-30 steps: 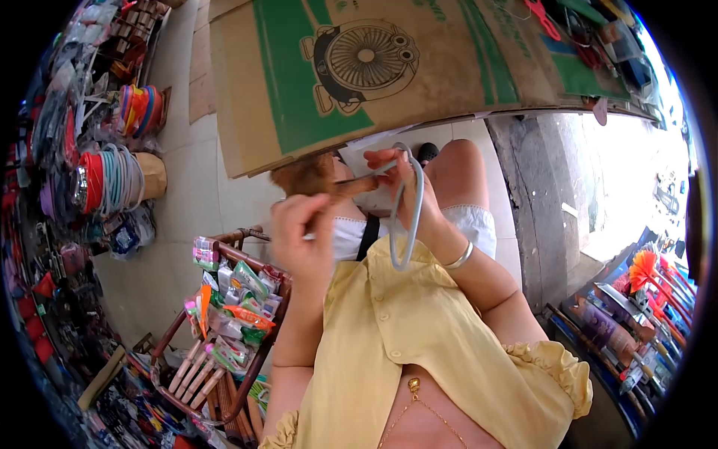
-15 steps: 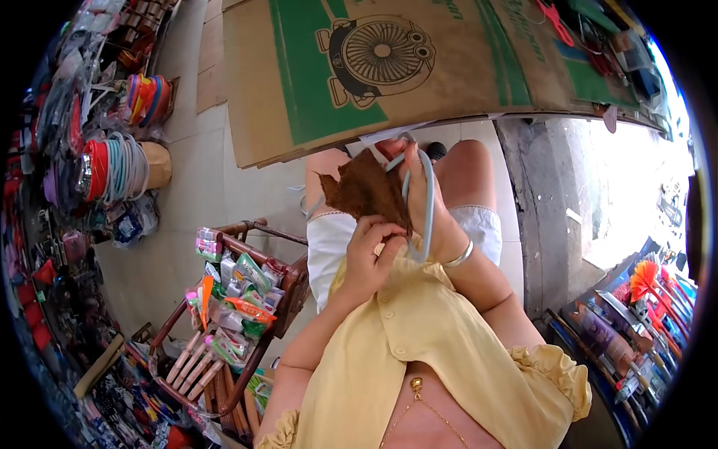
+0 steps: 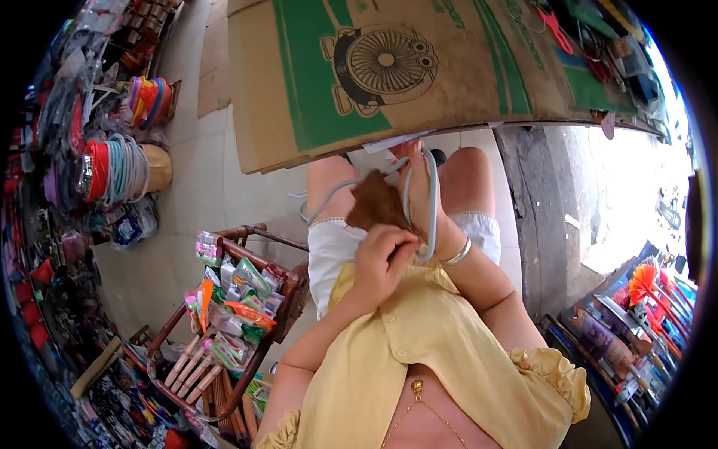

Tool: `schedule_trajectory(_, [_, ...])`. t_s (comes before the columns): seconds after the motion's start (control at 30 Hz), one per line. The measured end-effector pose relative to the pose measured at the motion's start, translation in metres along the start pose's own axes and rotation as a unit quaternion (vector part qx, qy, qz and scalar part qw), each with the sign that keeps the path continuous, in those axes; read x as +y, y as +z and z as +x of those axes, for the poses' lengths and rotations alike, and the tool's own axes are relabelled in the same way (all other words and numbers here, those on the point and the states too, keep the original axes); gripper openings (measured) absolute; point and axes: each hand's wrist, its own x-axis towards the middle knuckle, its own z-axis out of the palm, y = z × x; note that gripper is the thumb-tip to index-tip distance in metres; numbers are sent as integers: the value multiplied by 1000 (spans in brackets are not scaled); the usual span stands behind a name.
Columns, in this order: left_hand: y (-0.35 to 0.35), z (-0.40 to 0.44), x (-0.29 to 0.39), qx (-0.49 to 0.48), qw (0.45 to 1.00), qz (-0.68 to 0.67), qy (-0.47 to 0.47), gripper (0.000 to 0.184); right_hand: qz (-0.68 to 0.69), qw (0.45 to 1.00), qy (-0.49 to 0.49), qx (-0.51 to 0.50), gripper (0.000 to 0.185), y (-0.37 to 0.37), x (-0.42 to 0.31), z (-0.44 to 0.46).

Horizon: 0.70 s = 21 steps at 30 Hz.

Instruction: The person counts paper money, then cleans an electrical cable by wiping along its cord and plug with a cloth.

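In front of my lap, my left hand [image 3: 383, 260] is closed at the lower edge of a ragged brown fibrous piece [image 3: 374, 202], its thumb and fingers pinched together. My right hand [image 3: 425, 191], with a silver bangle at the wrist, is wrapped round a looped pale grey-blue cord [image 3: 432, 217]. The brown piece lies against the cord loop and my right palm. Another stretch of cord runs left over my thigh. The fingertips of my right hand are partly hidden near the cardboard's edge.
Printed cardboard [image 3: 262, 90] spans the space ahead, above my knees. A brown-framed rack [image 3: 250, 359] of packaged goods stands at the left. Cord coils [image 3: 127, 168] sit farther left. Brushes and long-handled goods [image 3: 636, 329] stand at the right.
My left hand has come rightward from the left to my right hand, bringing the brown piece against the cord. The brown piece now looks more bunched, and more cord shows at the left.
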Motion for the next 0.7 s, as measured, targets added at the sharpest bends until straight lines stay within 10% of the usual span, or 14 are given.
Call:
schedule_trajectory(0.17, [-23, 7, -12, 148, 948, -165, -229, 12, 106, 987, 80, -88, 30, -2, -4, -1])
schedule_trajectory(0.33, [-69, 22, -14, 245, 874, -405, -111, 21, 13, 996, 77, -40, 28, -24, 2, -2])
schedule_trajectory(0.57, [-87, 22, 2, 232, 935, -263, 53, 23, 11, 995, 89, -43, 29, -27, -2, -10])
schedule_trajectory(0.7, [-79, 27, -29, 137, 918, -368, -53, 16, 45, 991, 98, -80, 24, -24, -6, -13])
